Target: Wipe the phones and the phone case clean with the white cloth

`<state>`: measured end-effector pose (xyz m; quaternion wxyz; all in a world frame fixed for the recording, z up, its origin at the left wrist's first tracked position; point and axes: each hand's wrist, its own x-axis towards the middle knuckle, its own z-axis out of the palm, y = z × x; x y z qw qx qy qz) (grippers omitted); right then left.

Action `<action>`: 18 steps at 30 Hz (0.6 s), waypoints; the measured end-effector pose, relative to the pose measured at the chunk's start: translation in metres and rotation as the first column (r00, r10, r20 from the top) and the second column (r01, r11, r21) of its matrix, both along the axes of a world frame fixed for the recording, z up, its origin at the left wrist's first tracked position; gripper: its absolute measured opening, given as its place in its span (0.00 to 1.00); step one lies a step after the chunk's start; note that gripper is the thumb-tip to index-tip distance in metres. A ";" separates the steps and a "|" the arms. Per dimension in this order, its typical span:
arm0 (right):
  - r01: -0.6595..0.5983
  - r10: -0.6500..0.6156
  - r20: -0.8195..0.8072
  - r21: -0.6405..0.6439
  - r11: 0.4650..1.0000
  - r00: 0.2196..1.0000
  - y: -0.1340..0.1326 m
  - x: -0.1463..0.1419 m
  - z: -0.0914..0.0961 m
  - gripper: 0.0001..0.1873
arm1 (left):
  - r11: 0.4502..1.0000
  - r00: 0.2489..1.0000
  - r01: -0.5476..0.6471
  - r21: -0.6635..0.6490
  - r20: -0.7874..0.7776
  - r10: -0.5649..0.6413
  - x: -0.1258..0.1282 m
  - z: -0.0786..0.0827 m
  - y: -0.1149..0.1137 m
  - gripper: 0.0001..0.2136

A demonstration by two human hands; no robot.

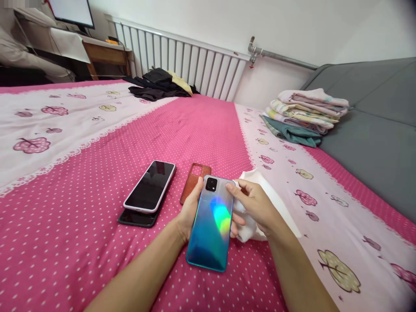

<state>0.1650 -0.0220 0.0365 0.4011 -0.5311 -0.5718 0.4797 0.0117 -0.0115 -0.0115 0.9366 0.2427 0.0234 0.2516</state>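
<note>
A blue iridescent phone (211, 225) is held back side up over the pink dotted bedspread (81, 242). My left hand (190, 210) grips it from underneath along its left edge. My right hand (256, 206) touches the phone's upper right corner with a fingertip and is closed on a white cloth (260, 208) that spreads out below it. Left of the hands, a white-edged phone (150, 186) lies screen up, stacked on a black phone (138, 218). A brown phone case (196, 180) lies just beyond the held phone.
A pile of folded laundry (305, 115) sits at the right by a grey headboard (373, 130). Dark clothes (159, 84) lie at the far edge by a white radiator (188, 58). A desk with a monitor (73, 13) stands far left.
</note>
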 end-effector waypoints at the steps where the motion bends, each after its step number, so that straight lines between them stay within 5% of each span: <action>1: -0.005 0.005 -0.003 -0.020 1.000 1.000 -0.001 0.000 0.001 0.19 | 1.000 1.000 0.008 -0.007 -0.005 -0.008 0.001 0.000 0.000 0.46; 7: -0.052 0.029 -0.149 -0.153 0.987 0.988 0.001 0.001 -0.003 0.21 | 0.996 0.998 0.044 -0.071 0.038 -0.041 0.002 -0.002 0.000 0.48; 14: 0.227 -0.233 -0.245 -0.055 0.972 0.941 0.021 0.026 -0.009 0.19 | 0.992 0.997 0.042 -0.115 0.076 -0.033 0.002 -0.001 -0.003 0.43; 18: 0.278 -0.285 -0.285 -0.068 0.958 0.915 0.026 0.031 -0.012 0.19 | 0.992 0.998 0.004 -0.123 0.059 0.003 0.004 -0.003 -0.002 0.38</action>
